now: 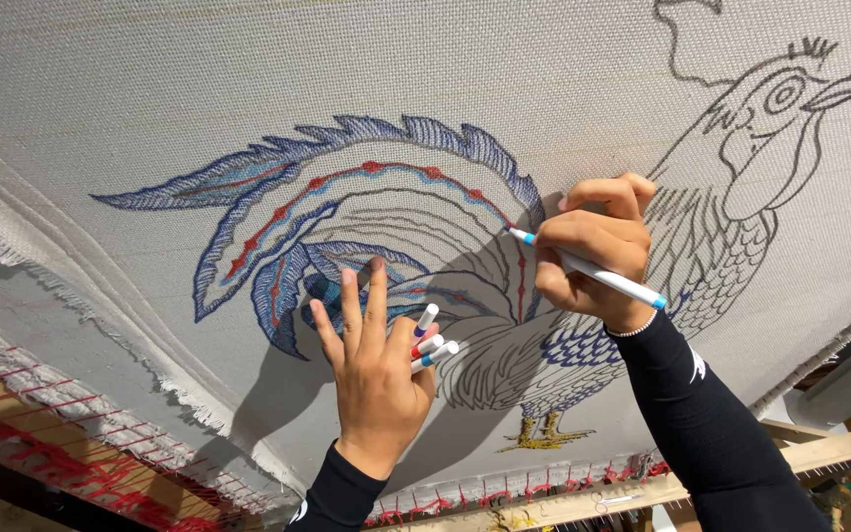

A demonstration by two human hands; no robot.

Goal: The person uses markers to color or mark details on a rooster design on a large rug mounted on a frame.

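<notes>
Coarse woven canvas (pixel 150 89) — slim marker (pixel 593 273)

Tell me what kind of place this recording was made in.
Probably a textile or rug-making workshop. A pale woven cloth is laced with red cord to a wooden frame. The right hand draws a rooster design with a marker; the left hand holds spare markers.

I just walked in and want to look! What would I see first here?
A big rooster drawing fills the stretched canvas, its tail coloured blue and red. The right hand holds a marker to the tail. The left hand presses flat below, with spare markers between its fingers.
</notes>
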